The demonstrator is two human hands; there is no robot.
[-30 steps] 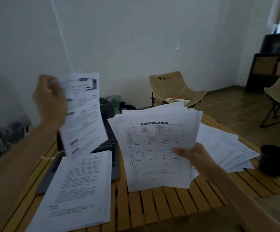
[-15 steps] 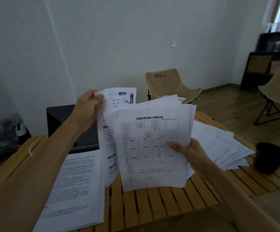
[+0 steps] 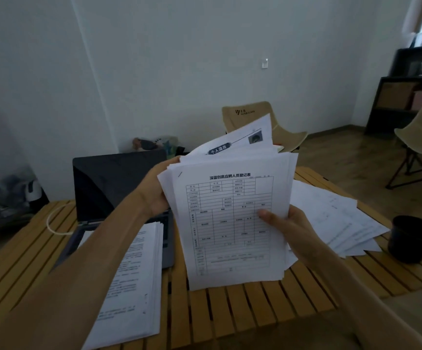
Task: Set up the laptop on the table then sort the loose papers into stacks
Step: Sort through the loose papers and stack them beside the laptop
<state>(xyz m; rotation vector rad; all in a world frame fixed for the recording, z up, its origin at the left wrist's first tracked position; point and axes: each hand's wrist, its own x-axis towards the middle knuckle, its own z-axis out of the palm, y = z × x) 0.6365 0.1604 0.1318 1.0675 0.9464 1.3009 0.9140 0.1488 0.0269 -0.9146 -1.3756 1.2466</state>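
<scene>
I'm mid-sort here, laptop part looks done: the dark grey open laptop (image 3: 119, 198) sits on the slatted wooden table (image 3: 230, 306), screen dark. My right hand (image 3: 290, 231) clamps a thick sheaf of white printed forms (image 3: 232, 223) from its right edge, thumb pressed across the front sheet, held upright above the table. My left hand (image 3: 156, 190) is at the sheaf's left edge, fingers tucked behind the sheets, where a résumé page with a photo (image 3: 242, 142) fans up at the back. One stack of text pages (image 3: 131, 281) lies partly over the laptop's keyboard; a looser spread of white sheets (image 3: 336, 218) lies right, beside a black cup (image 3: 414, 238). Next, I reckon: peel off one sheet, read its type, drop it on the matching stack without dragging neighbours along.
</scene>
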